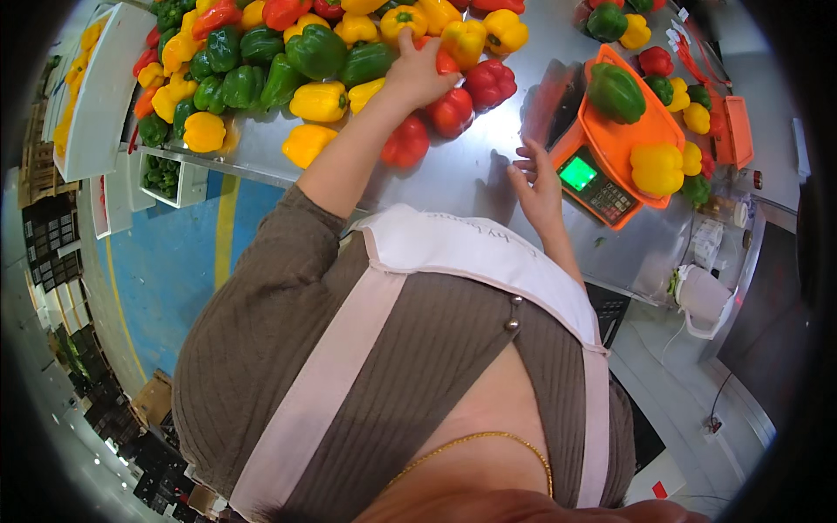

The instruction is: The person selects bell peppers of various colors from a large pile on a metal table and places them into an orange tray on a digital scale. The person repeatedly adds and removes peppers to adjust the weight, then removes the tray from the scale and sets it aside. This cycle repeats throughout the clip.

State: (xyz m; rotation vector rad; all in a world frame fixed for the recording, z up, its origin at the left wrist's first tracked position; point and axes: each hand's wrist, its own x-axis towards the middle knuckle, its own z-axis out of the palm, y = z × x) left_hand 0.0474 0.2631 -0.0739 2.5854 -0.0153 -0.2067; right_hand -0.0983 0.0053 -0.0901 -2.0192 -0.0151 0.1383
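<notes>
My left hand (422, 75) reaches over the pile of bell peppers, its fingers spread on a red pepper (446, 62) and by a yellow pepper (403, 23); whether it grips one cannot be told. My right hand (537, 180) is beside the orange digital scale (605, 176), fingers apart and holding nothing. On the scale's orange tray lie a green bell pepper (615, 93) and a yellow bell pepper (656, 168). Red peppers (490, 85) lie just right of my left hand. The scale's display (577, 172) glows green.
The steel table (458, 189) carries many green, yellow and red peppers. More peppers (696, 118) lie behind the scale, near an orange tray (735, 131). White foam boxes (108, 91) stand at the left. A pale pitcher (703, 297) stands at the right edge.
</notes>
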